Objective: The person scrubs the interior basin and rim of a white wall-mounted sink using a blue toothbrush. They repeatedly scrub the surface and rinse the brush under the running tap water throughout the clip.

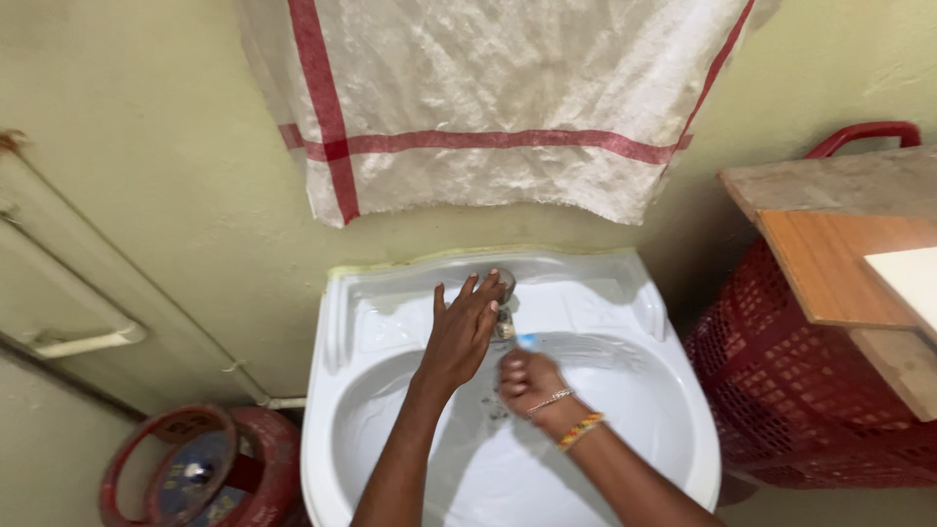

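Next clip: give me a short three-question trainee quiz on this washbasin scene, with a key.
1. True or false: the left hand rests on the tap at the back of the white washbasin.
2. What does the right hand hold under the tap? A) a sponge B) a small item with a blue tip, too hidden to identify C) a cup
3. What stands on the floor left of the basin?

Key:
1. True.
2. B; only the blue tip shows.
3. A red gas cylinder.
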